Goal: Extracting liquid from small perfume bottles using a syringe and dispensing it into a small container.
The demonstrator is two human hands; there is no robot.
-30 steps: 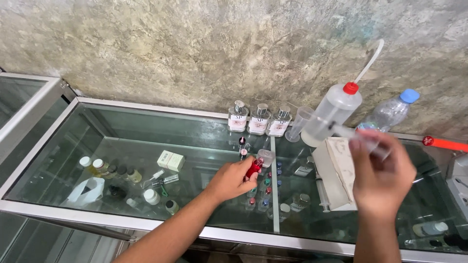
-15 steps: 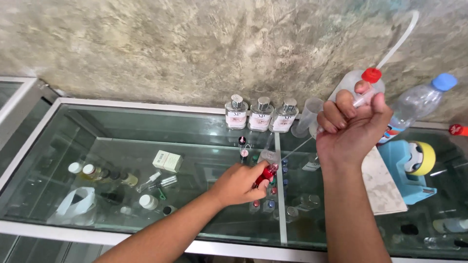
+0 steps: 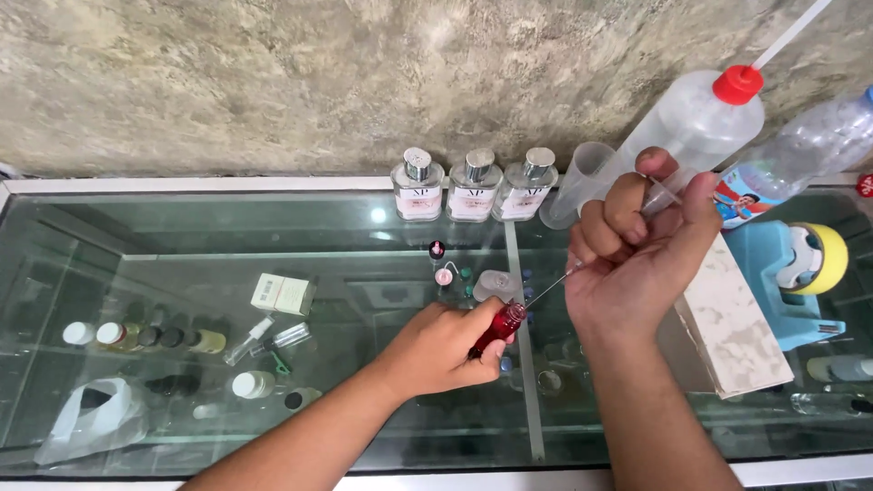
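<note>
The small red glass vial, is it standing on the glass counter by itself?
No, the small red glass vial is gripped in the left hand, tilted toward the syringe needle held by the right hand.

The carrying surface was a glass countertop [image 3: 273, 227] with a metal frame. Along its rear edge stood 3 square clear bottles [image 3: 473, 186], a clear measuring cup [image 3: 582, 182] and a wash bottle with a red cap [image 3: 700, 114]. Toward the right edge lay a marbled block [image 3: 741, 323] beside a blue tape dispenser [image 3: 791, 282].
</note>
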